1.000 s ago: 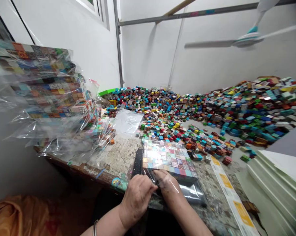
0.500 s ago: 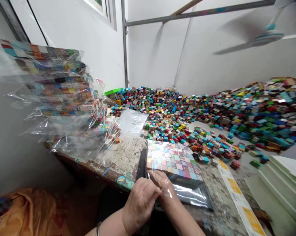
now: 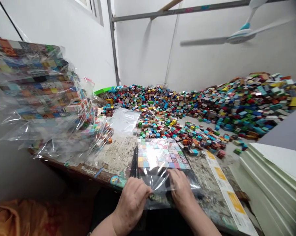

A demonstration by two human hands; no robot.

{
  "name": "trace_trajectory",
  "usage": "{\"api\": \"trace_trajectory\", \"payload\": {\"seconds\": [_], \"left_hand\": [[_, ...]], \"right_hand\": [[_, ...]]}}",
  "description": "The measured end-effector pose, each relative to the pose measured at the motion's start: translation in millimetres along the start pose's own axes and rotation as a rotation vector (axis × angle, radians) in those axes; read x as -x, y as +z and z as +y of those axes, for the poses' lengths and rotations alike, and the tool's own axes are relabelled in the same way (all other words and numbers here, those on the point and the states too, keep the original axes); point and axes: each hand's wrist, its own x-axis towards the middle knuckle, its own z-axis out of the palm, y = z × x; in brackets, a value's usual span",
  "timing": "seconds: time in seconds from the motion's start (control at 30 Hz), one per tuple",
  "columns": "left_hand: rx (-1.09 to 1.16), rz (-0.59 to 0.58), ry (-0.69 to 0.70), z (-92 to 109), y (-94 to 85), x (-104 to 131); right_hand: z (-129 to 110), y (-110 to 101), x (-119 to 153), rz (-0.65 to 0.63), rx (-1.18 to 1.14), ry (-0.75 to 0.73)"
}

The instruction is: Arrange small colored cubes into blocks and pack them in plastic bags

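A flat block of small patterned square tiles (image 3: 162,157) lies in a clear plastic bag (image 3: 157,183) on a black tray (image 3: 133,165) at the table's front. My left hand (image 3: 133,203) pinches the near edge of the bag between thumb and fingers. My right hand (image 3: 182,188) is at the block's near side, its fingers curled on the plastic with the fingertips close to the front row of tiles; its thumb is partly hidden. The film is stretched and creased between both hands.
Bagged tile blocks (image 3: 39,85) stand stacked at left. Loose coloured cubes (image 3: 162,101) heap along the back and right. A clear bag (image 3: 125,119) lies behind the tray. A label strip (image 3: 220,173) and pale green stacked sheets (image 3: 268,177) are at right. A fan (image 3: 241,36) hangs above.
My hands have moved apart, the right one drawing to the right and out from under the film. The plastic now spreads between them over the near side. The whole view has shifted.
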Motion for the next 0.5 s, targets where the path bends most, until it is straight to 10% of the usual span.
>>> {"api": "trace_trajectory", "payload": {"seconds": [0.37, 0.5], "left_hand": [[-0.175, 0.289, -0.146, -1, -18.1, 10], [0.133, 0.072, 0.039, 30, -5.1, 15]], "right_hand": [[-36, -62, 66, 0.045, -0.264, -0.161], [-13, -67, 73, 0.187, -0.037, 0.147]]}}
